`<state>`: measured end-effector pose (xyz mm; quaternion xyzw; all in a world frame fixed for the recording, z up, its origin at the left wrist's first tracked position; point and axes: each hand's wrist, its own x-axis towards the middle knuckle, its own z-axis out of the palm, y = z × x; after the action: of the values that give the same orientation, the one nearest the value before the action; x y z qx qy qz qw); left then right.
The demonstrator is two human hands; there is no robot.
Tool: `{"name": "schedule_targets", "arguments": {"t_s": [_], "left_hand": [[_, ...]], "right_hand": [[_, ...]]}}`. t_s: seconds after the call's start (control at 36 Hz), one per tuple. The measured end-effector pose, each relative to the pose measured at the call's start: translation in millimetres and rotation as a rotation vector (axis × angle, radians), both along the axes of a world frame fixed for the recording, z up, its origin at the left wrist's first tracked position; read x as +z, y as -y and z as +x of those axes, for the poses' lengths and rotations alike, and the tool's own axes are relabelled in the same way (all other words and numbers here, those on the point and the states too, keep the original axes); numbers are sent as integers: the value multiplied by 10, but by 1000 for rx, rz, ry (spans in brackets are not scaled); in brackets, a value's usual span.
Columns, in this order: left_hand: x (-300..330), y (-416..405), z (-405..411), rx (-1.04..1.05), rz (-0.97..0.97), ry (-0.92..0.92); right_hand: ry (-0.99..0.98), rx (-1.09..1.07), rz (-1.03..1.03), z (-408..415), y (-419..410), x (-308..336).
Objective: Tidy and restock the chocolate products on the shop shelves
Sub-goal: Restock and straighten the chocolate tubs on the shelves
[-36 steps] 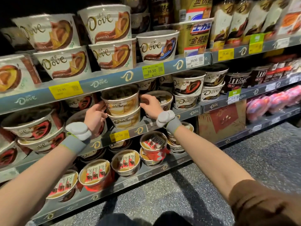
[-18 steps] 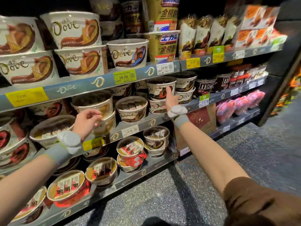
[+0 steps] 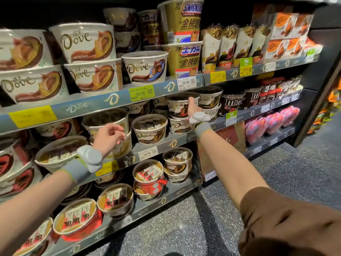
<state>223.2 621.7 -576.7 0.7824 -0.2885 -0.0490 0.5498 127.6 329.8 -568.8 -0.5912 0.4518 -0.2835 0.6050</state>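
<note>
Cream Dove tub [image 3: 181, 106], dark swirl, at 12 o'clock: right hand [image 3: 192, 108] flat against it; left hand [image 3: 108, 135] loosely curled, empty, 9 o'clock.

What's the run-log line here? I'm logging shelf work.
step: tidying | left hand: open, by Dove tub | right hand: on dark Dove tub

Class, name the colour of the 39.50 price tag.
Green price tag, head view.
</note>
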Motion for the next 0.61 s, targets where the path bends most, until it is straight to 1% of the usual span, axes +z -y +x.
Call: {"name": "schedule_targets", "arguments": {"t_s": [0.14, 0.22, 0.33, 0.47, 0.53, 0.61], "left_hand": [[24, 55, -22, -25, 4, -9], [32, 48, -40, -27, 14, -12], [38, 34, -39, -16, 11, -16], [4, 9, -39, -10, 20, -34], [-13, -2, -82, -17, 15, -34], [-44, -40, -166, -31, -18, -44]], "right_hand": [[60, -35, 3, 67, 83, -150], [184, -26, 31, -122, -174, -58], [329, 21, 34, -294, -261, -148], [359, 18, 46, -444, -364, -359], [392, 57, 35, -566, -469, -368], [399, 213, 73, -647, -610, -389]]}}
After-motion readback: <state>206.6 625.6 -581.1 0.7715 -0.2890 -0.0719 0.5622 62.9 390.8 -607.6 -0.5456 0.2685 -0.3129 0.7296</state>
